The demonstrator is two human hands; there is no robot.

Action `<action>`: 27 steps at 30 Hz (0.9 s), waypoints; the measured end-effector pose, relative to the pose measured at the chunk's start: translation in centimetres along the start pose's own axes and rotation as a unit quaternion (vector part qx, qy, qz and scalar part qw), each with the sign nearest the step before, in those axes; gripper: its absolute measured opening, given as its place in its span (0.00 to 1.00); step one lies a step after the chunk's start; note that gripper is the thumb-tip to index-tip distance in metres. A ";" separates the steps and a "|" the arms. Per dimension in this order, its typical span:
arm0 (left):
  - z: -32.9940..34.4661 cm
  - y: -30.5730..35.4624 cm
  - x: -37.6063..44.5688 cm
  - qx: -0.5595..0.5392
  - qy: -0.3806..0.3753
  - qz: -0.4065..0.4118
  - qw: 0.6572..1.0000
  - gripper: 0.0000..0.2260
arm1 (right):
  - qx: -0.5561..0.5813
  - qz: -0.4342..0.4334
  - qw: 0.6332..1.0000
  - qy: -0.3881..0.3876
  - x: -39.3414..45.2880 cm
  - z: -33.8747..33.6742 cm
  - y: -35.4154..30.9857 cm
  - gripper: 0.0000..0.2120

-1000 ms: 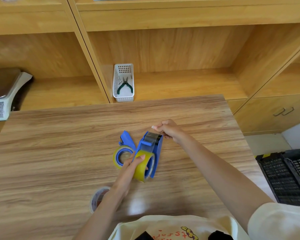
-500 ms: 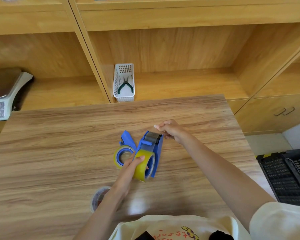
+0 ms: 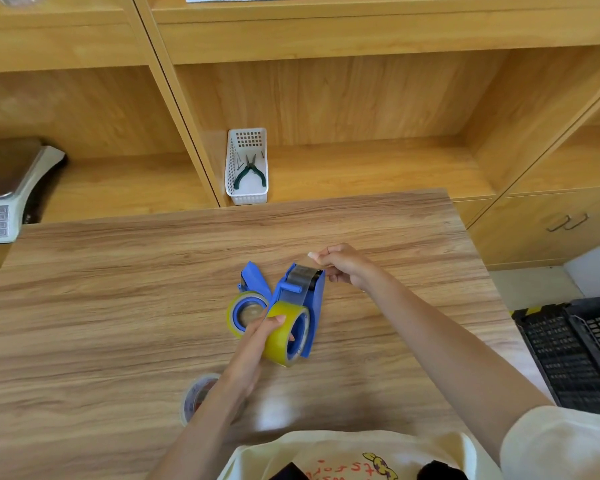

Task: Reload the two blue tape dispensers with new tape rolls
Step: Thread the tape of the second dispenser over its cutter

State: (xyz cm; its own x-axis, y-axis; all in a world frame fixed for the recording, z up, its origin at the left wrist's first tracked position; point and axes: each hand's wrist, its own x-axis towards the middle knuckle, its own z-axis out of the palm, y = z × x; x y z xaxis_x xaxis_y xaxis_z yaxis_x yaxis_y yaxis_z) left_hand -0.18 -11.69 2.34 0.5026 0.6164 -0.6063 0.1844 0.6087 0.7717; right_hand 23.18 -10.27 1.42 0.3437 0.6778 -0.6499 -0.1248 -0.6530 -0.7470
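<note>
A blue tape dispenser (image 3: 313, 306) stands on edge in the middle of the wooden table (image 3: 118, 289), with a yellowish tape roll (image 3: 282, 332) mounted on it. My left hand (image 3: 257, 344) grips that roll from the left. My right hand (image 3: 343, 265) pinches the free end of the tape just beyond the dispenser's far end. A strip of clear tape (image 3: 300, 277) runs from the roll over the roller to those fingers. The second blue dispenser (image 3: 253, 282) lies flat just to the left, carrying its own tape roll (image 3: 245, 311).
A nearly used-up tape core (image 3: 196, 396) lies near the table's front edge, partly under my left forearm. A white basket (image 3: 246, 168) with pliers sits on the shelf behind. A weighing scale (image 3: 4, 188) is at far left, black crates (image 3: 582, 348) at right on the floor.
My right hand has drawn the tape end slightly farther from the dispenser. My left hand and both dispensers stay where they were.
</note>
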 end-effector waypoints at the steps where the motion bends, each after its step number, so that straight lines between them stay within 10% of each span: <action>1: 0.0 0.1 0.0 0.001 0.001 -0.002 1.000 0.08 | 0.003 0.003 1.000 0.001 0.1 0.0 0.0 0.06; 13: 0.6 0.9 0.6 -0.049 0.038 -0.020 0.998 0.10 | 0.233 0.170 0.953 -0.098 -0.8 2.2 2.1 0.06; 27: 1.6 1.3 1.4 -0.111 0.077 -0.012 0.991 0.12 | 0.286 0.119 0.950 -0.040 -1.7 3.9 2.3 0.08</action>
State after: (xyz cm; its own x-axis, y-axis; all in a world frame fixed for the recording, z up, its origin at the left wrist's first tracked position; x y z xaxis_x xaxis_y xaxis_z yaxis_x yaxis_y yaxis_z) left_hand 2.10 -10.85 2.85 0.3630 0.6590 -0.6588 -0.0042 0.7082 0.7060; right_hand 18.67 -11.61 0.28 0.1725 0.5728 -0.8014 -0.6839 -0.5159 -0.5159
